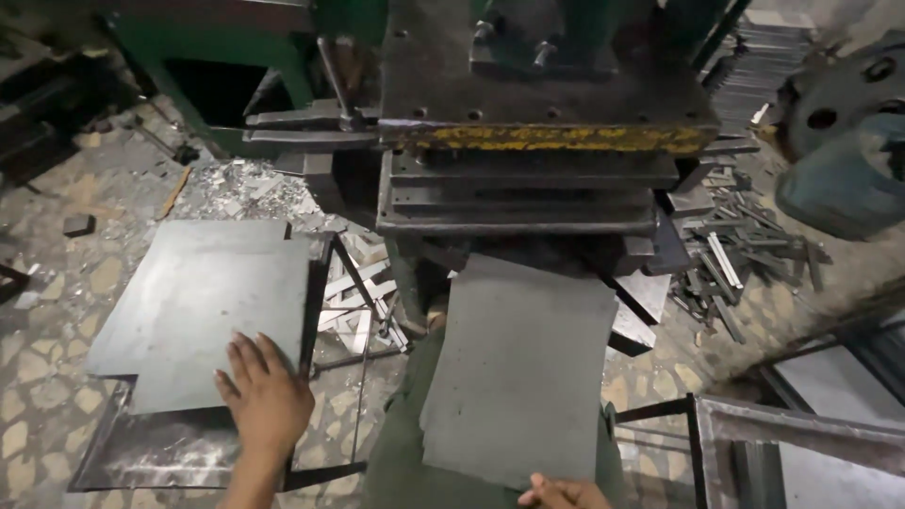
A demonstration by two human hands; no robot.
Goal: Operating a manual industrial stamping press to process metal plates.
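- Left hand (267,401): shown palm down with the fingers (247,356) extended, slightly spread and pointed away from the body; nothing is gripped.
- Left forearm: seen rising from the lower edge of the view, wrist held straight.
- Right hand (566,493): only the knuckles and curled fingers are shown at the bottom edge (the rest is cut off); whether anything is gripped cannot be told.

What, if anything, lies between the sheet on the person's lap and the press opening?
Nothing visible: the metal sheet held by the right hand already reaches the press base.
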